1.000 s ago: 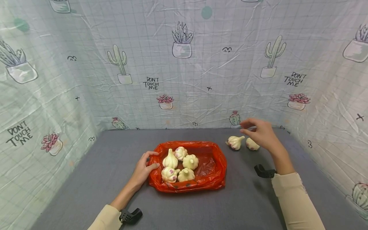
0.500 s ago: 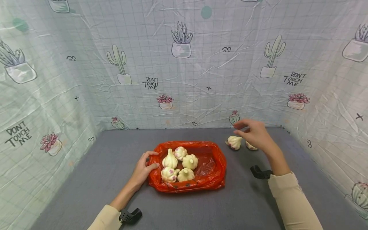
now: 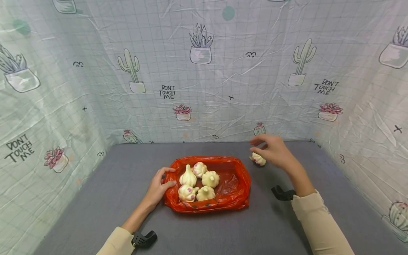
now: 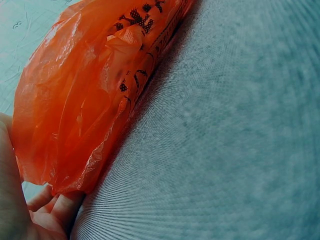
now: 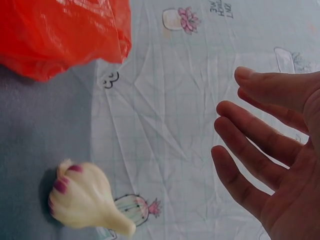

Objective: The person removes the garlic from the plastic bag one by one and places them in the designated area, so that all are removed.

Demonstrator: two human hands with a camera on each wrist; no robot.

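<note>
Hovering empty, its fingers spread, your right hand (image 3: 272, 150) is apart from the loose garlic (image 5: 87, 197), which lies on the table (image 3: 127, 177) to the right of the red bag (image 3: 234, 204); being round, that bulb could roll if a fingertip catches it off-centre. Your left hand (image 3: 159, 184) grips the bag's left end with thumb and fingers; a tug there might crumple the thin-looking plastic. The five bulbs (image 3: 210, 179) crowd its left half, so a jolt could set them sliding.

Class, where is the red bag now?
In the head view, the red bag lies below centre on the table, its left end gripped by the left hand.
</note>
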